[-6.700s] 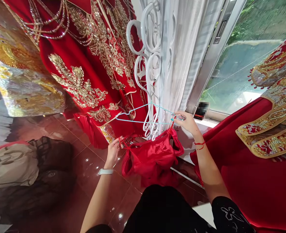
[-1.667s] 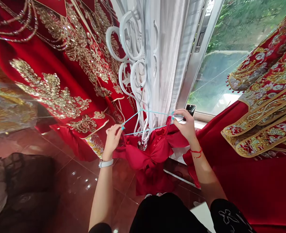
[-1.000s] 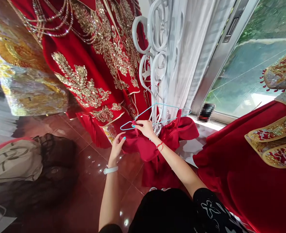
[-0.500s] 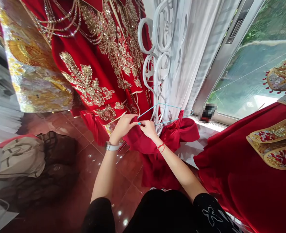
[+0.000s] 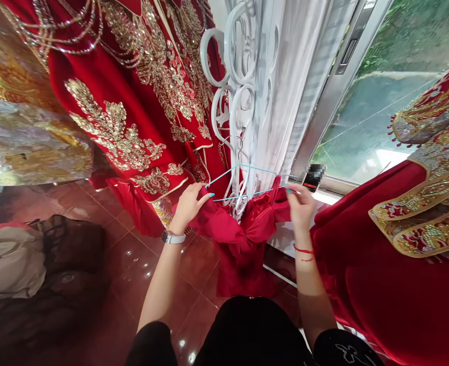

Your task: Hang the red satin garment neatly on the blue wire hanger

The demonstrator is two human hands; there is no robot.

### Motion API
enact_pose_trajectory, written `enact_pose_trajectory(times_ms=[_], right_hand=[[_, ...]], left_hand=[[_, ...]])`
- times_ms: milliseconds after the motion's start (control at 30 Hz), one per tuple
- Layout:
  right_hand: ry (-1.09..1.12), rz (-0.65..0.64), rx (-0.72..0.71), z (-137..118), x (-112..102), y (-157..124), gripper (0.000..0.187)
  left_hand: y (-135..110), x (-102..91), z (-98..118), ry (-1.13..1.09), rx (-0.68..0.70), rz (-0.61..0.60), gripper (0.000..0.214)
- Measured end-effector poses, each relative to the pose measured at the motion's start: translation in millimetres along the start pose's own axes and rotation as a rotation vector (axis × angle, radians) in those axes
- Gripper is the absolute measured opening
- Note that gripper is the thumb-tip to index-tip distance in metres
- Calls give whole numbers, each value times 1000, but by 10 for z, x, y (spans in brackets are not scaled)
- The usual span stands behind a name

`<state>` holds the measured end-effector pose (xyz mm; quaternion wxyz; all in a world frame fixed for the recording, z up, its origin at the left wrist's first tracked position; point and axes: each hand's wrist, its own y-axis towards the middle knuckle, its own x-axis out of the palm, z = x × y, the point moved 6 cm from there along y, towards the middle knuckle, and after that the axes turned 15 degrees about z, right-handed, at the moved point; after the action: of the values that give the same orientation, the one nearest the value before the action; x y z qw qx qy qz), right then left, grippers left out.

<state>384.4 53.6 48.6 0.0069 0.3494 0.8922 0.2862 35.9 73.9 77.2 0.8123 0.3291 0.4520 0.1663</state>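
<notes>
A red dress (image 5: pixel 243 229) hangs from a light blue wire hanger (image 5: pixel 229 174) in front of me, its bow-like bodice spread between my hands. At the hanger's left end my left hand (image 5: pixel 189 206) pinches the dress's shoulder part, thumb and fingers closed on the cloth. My right hand (image 5: pixel 301 206) grips the dress's other shoulder at the hanger's right end, fingers closed. One red strap (image 5: pixel 276 188) loops over the hanger near its right side. The hanger's hook stands upright against a white scrollwork frame (image 5: pixel 230 91).
Red garments with gold sequin embroidery (image 5: pixel 121 137) hang at the left, beside a gold-patterned one (image 5: pixel 37 137). A red skirt and beaded jacket (image 5: pixel 418 229) hang at the right. A phone-like device (image 5: pixel 312 179) stands on the window sill. Dark and beige bags (image 5: pixel 14 259) lie on the tiled floor.
My right hand has moved from beside my left hand to the hanger's right end and holds the dress there. The bodice is now spread wider. The view has shifted slightly right.
</notes>
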Motion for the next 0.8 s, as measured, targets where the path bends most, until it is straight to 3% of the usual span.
enact_pose_trajectory(times_ms=[33, 67, 133, 167, 233, 300, 367, 467, 600, 633, 733, 800], right_hand=[[-36, 62, 22, 126, -254, 157, 26], [-71, 33, 58, 267, -426, 284, 36], [-114, -178, 172, 564, -573, 416, 57], [-122, -281, 226, 689, -591, 426, 61], [-120, -403, 288, 851, -568, 389, 58], [-114, -406, 273, 890, -520, 344, 50], [-110, -364, 226, 847, -481, 303, 48], [-96, -363, 182, 735, -452, 227, 58], [-96, -329, 123, 626, -504, 163, 84], [-108, -276, 106, 615, -539, 169, 80], [-171, -108, 68, 618, -638, 216, 40], [-203, -44, 56, 636, -668, 260, 32]], left_hand=[[-9, -35, 53, -5, 20, 94, 36], [-26, -63, 127, -9, 32, 196, 37], [-60, -1, 356, -45, 71, 293, 32], [-59, 111, 507, -84, 105, 256, 28], [-46, 504, 876, -207, 245, -27, 27], [4, 892, 1160, -299, 292, -244, 40], [83, 1225, 1344, -385, 271, -384, 49], [181, 1565, 1447, -450, 176, -469, 47], [224, 1702, 1403, -444, 61, -425, 38], [223, 1701, 1395, -456, 53, -415, 35], [212, 1679, 1391, -508, 58, -424, 25], [207, 1666, 1391, -518, 56, -427, 25]])
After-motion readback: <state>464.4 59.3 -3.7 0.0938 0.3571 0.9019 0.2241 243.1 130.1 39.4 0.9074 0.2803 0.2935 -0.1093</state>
